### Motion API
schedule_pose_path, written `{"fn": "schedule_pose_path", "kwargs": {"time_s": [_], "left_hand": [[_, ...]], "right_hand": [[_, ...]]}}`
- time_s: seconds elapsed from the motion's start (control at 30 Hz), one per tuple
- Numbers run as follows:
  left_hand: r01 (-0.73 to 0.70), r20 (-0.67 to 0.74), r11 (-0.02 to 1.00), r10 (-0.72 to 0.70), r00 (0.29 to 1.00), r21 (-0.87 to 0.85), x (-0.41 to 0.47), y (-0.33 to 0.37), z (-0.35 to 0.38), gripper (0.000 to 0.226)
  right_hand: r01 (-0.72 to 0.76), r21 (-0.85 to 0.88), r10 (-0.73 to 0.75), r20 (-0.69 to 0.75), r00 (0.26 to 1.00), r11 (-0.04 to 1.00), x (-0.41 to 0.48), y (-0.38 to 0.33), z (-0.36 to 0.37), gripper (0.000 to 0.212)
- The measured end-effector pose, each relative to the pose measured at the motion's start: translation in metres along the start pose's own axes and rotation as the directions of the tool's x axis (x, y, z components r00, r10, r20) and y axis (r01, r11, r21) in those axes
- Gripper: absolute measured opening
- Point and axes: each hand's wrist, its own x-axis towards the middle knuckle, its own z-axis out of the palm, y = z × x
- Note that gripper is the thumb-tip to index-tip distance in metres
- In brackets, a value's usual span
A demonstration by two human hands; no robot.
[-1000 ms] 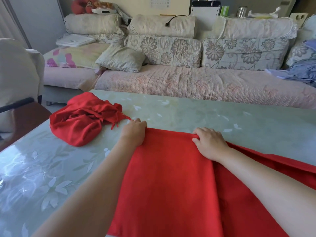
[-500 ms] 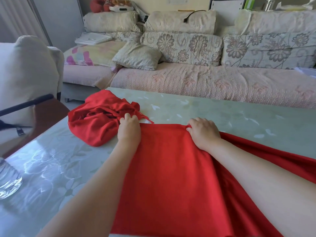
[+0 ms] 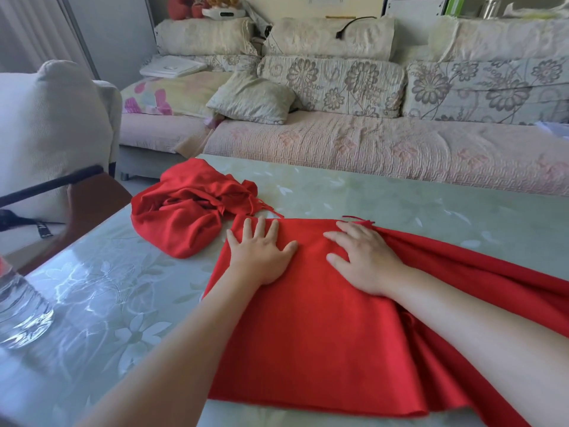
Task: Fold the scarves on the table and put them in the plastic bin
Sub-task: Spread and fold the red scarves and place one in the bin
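Observation:
A red scarf (image 3: 314,328) lies spread flat over the green glass table (image 3: 400,208), its right part bunched in folds that run off the right edge. My left hand (image 3: 261,254) presses flat on the scarf near its far left corner, fingers spread. My right hand (image 3: 363,257) lies flat beside it near the far edge, where a few fringe threads stick out. A second red scarf (image 3: 184,214) sits crumpled in a heap just left of my left hand. No plastic bin is in view.
A clear plastic water bottle (image 3: 18,312) stands at the table's left edge. A chair with a white cushion (image 3: 46,134) sits to the left. A long sofa (image 3: 369,143) with several cushions runs behind the table.
Both hands gripped the scarf's far edge with curled fingers before; now they lie open and flat on the cloth. The view has shifted left and the bottle has come into sight.

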Motion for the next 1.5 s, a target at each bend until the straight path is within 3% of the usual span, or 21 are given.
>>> {"fn": "schedule_pose_path", "kwargs": {"time_s": [0.1, 0.33, 0.5, 0.63, 0.73, 0.8, 0.9, 1.03, 1.1, 1.27, 1.4, 1.5], "left_hand": [[-0.049, 0.001, 0.999, 0.049, 0.999, 0.022, 0.011, -0.011, -0.003, 0.080], [-0.050, -0.060, 0.997, 0.054, 0.997, 0.064, 0.007, -0.011, -0.004, 0.075], [-0.138, -0.206, 0.965, 0.185, 0.961, 0.222, -0.031, -0.002, -0.007, 0.044], [-0.259, -0.273, 0.933, 0.324, 0.906, 0.248, -0.073, 0.009, -0.010, 0.019], [-0.312, -0.188, 0.940, 0.335, 0.924, 0.138, -0.112, 0.014, -0.015, 0.021], [-0.357, -0.115, 0.931, 0.363, 0.925, 0.073, -0.135, 0.011, -0.020, 0.020], [-0.345, 0.038, 0.938, 0.346, 0.937, -0.043, -0.163, 0.002, -0.033, 0.031], [-0.346, 0.210, 0.938, 0.337, 0.918, 0.006, -0.197, -0.014, -0.050, 0.075], [-0.354, 0.243, 0.934, 0.335, 0.910, 0.038, -0.208, -0.024, -0.055, 0.075], [-0.376, 0.108, 0.926, 0.376, 0.921, -0.016, -0.213, -0.045, -0.048, 0.067], [-0.378, -0.022, 0.925, 0.379, 0.925, 0.033, -0.214, -0.048, -0.045, 0.052], [-0.329, -0.078, 0.942, 0.334, 0.939, 0.071, -0.213, -0.061, -0.047, 0.043]], "right_hand": [[-0.085, -0.019, 0.087, 0.167, 0.982, 0.996, -0.015, 0.002, 0.002, 0.062], [-0.149, -0.036, 0.153, 0.290, 0.945, 0.988, -0.044, 0.012, -0.015, 0.069], [-0.126, -0.049, 0.135, 0.266, 0.955, 0.991, -0.095, 0.017, -0.036, 0.073], [-0.030, -0.048, 0.035, 0.110, 0.993, 0.998, -0.144, 0.018, -0.059, 0.069], [0.131, -0.043, -0.130, 0.030, 0.991, 0.990, -0.173, 0.010, -0.070, 0.055], [0.193, -0.006, -0.192, 0.065, 0.979, 0.981, -0.189, -0.001, -0.072, 0.056], [0.284, -0.094, -0.271, 0.131, 0.954, 0.954, -0.202, -0.018, -0.067, 0.062], [0.248, -0.201, -0.196, 0.245, 0.950, 0.948, -0.206, -0.031, -0.067, 0.063], [0.252, -0.253, -0.185, 0.259, 0.948, 0.934, -0.207, -0.034, -0.067, 0.065], [0.126, -0.151, -0.101, 0.165, 0.981, 0.980, -0.207, -0.037, -0.061, 0.054], [0.128, -0.195, -0.112, 0.092, 0.989, 0.972, -0.202, -0.038, -0.051, 0.042], [0.160, -0.059, -0.159, 0.013, 0.987, 0.985, -0.198, -0.047, -0.046, 0.034]]}}
